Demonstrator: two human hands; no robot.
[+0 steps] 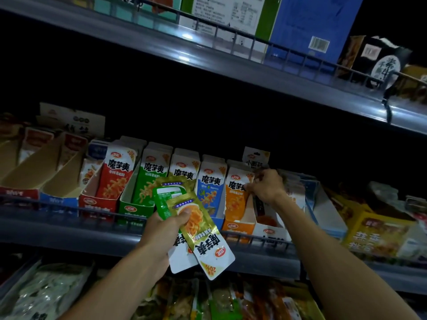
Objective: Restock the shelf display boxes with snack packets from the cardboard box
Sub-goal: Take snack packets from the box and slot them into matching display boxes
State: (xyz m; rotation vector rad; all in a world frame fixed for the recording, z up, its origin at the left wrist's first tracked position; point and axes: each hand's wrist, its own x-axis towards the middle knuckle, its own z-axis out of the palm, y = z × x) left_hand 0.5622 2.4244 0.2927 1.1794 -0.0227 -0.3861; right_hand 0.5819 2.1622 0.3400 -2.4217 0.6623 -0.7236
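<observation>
Restocking: a person feeds snack packets into display boxes on a dim store shelf.
Left hand: the left hand (165, 229), low centre of the frame, grips a fan of gold-green packets (198, 229), fingers curled round their middle, printed ends hanging down.
Right hand: the right hand (265, 188), right of centre, reaches to the top of the orange box (238, 204); its fingers are curled at the packet tops there, but whether they pinch one cannot be told.
Shelf: a row of boxes stands behind the wire rail (69, 207), red (101, 199), green (136, 199), blue (210, 192), orange, most well filled; two tan boxes (34, 174) at far left look nearly empty.
Cardboard box: not in view.
Step in hand: judged as seating or straightening packets in the orange box while the spare stock waits in the other hand.
Next move: likely calls for freeing the right hand, drawing one packet from the fan, turning it upright and sliding it behind matching fronts.
</observation>
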